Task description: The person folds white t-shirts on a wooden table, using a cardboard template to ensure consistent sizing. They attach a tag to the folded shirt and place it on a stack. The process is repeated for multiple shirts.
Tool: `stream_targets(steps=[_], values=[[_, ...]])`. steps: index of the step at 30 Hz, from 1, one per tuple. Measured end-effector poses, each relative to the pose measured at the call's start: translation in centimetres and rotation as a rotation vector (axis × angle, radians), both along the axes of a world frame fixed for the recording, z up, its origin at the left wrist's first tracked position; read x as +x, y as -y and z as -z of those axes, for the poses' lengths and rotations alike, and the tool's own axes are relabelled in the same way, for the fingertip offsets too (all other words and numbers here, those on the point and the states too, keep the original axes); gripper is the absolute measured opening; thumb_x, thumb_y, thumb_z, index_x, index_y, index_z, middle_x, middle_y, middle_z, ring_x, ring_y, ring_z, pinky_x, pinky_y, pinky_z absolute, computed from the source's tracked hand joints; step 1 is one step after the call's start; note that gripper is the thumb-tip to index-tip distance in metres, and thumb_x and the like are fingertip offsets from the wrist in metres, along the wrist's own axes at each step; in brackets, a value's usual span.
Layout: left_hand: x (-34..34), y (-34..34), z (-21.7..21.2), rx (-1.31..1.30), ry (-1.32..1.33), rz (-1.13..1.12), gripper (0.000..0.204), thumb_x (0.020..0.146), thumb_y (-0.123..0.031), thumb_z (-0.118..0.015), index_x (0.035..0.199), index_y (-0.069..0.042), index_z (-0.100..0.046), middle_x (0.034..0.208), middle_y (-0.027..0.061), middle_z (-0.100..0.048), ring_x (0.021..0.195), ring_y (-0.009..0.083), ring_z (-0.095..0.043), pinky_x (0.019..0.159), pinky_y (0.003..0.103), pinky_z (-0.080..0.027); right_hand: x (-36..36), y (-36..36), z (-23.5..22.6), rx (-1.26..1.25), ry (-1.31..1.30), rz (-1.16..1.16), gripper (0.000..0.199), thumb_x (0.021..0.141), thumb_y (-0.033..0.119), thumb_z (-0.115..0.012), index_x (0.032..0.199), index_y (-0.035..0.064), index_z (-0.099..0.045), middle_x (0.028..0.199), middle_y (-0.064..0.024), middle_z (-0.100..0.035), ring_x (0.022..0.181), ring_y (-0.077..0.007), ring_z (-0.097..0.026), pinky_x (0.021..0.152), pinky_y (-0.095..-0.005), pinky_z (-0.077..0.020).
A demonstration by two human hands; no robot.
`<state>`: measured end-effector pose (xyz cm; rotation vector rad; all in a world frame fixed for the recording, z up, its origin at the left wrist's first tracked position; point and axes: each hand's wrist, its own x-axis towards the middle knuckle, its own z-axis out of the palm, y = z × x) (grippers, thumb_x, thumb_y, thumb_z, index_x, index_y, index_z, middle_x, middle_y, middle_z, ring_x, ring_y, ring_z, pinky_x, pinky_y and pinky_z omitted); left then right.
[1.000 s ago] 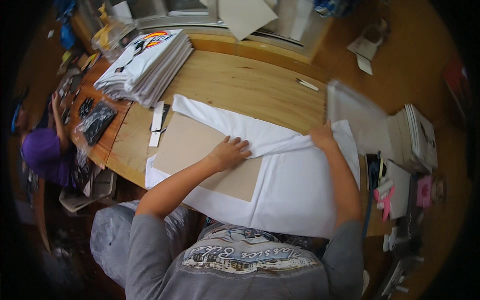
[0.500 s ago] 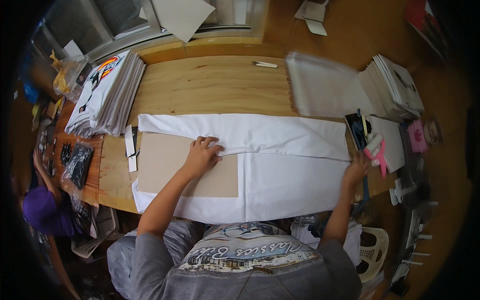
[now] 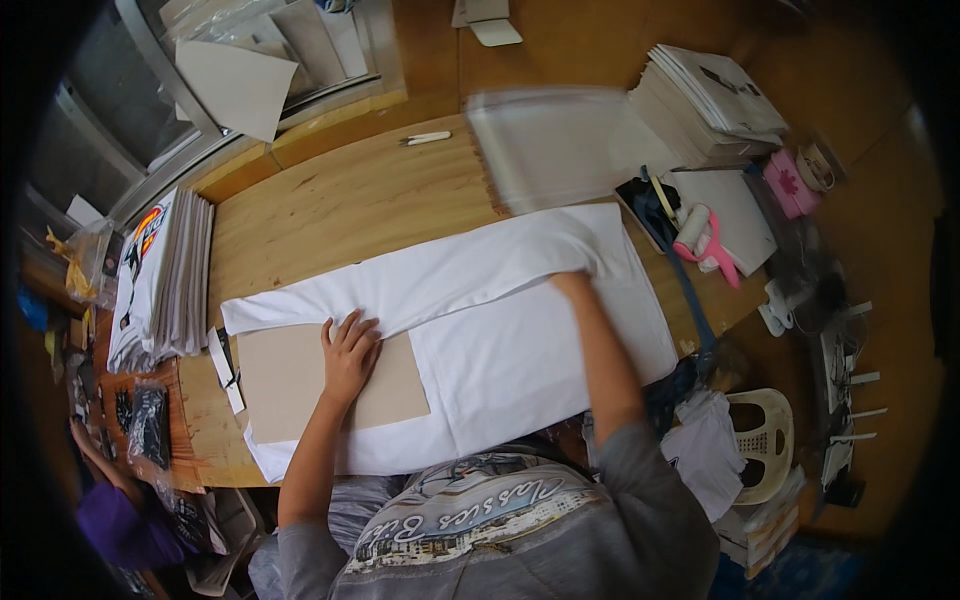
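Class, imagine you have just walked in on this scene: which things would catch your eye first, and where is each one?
A large white garment lies spread across the wooden table, one side folded over. The left hand presses flat on a brown cardboard sheet lying on its left end, while the right hand is tucked under the fold on the right. At the table's left edge stands a tall stack of folded printed shirts.

White garment (image 3: pixel 520 350) spread flat on wooden table (image 3: pixel 330 205), left hand (image 3: pixel 348 352) pressing a brown cardboard sheet (image 3: pixel 290 385) onto it, right hand tucked under a folded flap (image 3: pixel 585 245), stack of folded shirts (image 3: pixel 160 275) at left
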<state>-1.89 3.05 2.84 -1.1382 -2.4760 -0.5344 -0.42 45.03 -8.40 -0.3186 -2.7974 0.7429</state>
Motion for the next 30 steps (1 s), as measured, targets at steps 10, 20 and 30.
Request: stream_targets(steps=[10,20,30], values=[[0.7,1.0,1.0,-0.034,0.007,-0.045,0.014,0.068,-0.008,-0.062,0.08,-0.011,-0.056,0.099,0.0,-0.057,0.105,0.0203,-0.046,0.091,0.047,-0.026,7.6,-7.7,-11.0,-0.873,-0.091,0.318,0.052,0.08,0.031,-0.052,0.123,0.0077,-0.036,0.097,-0.0125,-0.055,0.088,-0.0156,-0.051,0.073,-0.0265,-0.0417],[1.1,0.9,0.3,-0.044,0.055,0.007,0.014,0.068,-0.012,-0.062,0.08,-0.007,-0.056,0.103,0.004,-0.055,0.108,0.0237,-0.044,0.09,0.046,-0.027,2.7,2.9,-11.5,0.419,-0.149,-0.094,0.057,0.078,0.038,-0.05,0.124,0.0074,-0.035,0.126,-0.0102,-0.037,0.119,-0.0233,-0.031,0.096,-0.0412,-0.0241],[8.6,4.1,-2.4,-0.344,0.201,0.039,0.042,0.074,-0.026,-0.057,0.112,-0.01,-0.046,0.122,0.0101,-0.041,0.115,0.0293,-0.036,0.092,0.048,-0.024,15.9,-5.2,-10.4,0.104,-0.026,0.704,0.02,0.074,0.012,-0.046,0.085,0.0019,-0.059,0.079,-0.0178,-0.058,0.077,-0.0329,-0.056,0.064,-0.0398,-0.0432]])
